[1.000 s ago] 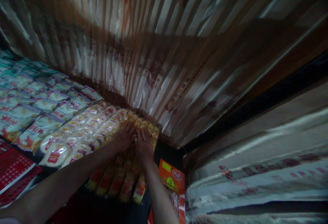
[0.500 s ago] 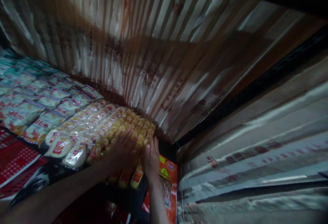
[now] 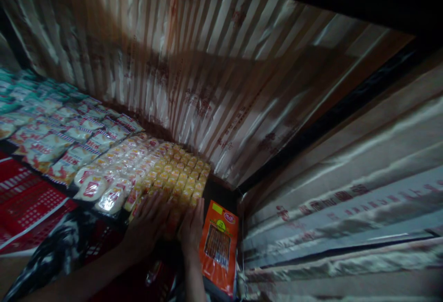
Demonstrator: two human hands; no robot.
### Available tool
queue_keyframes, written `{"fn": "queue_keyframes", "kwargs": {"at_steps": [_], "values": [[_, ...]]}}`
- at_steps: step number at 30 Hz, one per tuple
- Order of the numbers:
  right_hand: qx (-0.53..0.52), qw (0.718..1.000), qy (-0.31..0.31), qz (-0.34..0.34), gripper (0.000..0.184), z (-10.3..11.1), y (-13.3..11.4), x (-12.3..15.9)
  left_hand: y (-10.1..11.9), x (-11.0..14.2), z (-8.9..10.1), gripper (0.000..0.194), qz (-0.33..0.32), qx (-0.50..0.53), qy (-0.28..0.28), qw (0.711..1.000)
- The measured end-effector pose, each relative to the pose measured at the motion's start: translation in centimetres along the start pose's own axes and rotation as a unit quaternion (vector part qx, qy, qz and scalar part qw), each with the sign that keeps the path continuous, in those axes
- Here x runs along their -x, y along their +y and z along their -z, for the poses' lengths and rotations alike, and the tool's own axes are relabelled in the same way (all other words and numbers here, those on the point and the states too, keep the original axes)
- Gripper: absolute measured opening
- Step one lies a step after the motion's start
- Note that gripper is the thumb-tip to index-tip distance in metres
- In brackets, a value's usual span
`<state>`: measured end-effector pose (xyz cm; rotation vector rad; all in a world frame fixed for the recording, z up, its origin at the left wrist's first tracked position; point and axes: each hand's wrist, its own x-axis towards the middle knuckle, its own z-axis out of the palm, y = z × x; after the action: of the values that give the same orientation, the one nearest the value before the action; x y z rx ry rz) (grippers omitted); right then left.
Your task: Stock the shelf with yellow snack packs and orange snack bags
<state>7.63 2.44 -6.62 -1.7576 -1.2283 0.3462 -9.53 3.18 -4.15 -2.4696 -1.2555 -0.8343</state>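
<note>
Rows of small yellow-wrapped snack packs [image 3: 180,166] stand tightly side by side at the front of the display. My left hand [image 3: 150,219] rests with stretched fingers on the near ends of these rows, hiding some of them. Along the right near corner of the same block, my right hand [image 3: 192,223] lies flat with its fingers extended, touching the packs. Neither hand is wrapped around anything. Just right of my right hand lies an orange snack bag [image 3: 219,246] with a window showing brown sticks. Clear-wrapped round white snacks [image 3: 92,187] adjoin the yellow rows on the left.
Printed white-and-blue snack bags [image 3: 74,159] and green bags [image 3: 24,85] continue to the left. A red plastic basket [image 3: 26,200] and a black-and-white plastic bag [image 3: 64,242] are at the near left. Wrinkled brown printed sheeting [image 3: 194,85] rises behind; pale sheeting [image 3: 328,219] hangs at right.
Both hands have drawn back toward me and slightly left along the yellow packs, uncovering more of their tops. The orange bag shows more fully as the view shifts.
</note>
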Motion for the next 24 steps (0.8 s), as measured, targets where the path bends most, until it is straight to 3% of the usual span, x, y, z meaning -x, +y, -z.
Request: {"fn": "queue_keyframes", "kwargs": {"at_steps": [9,17,24], "values": [[0.038,0.998,0.002,0.043,0.064,-0.4,-0.2,0.3,-0.8,0.2,-2.2,0.049,-0.015,0.023,0.017,0.999],[0.091,0.994,0.048,0.037,0.063,0.1,-1.0,1.1,-1.5,1.0,-1.2,0.055,-0.011,0.005,0.004,1.000],[0.109,0.993,0.017,0.039,0.066,-0.7,-0.3,1.4,-2.9,1.6,-1.2,0.055,0.017,0.010,-0.005,1.000]]}}
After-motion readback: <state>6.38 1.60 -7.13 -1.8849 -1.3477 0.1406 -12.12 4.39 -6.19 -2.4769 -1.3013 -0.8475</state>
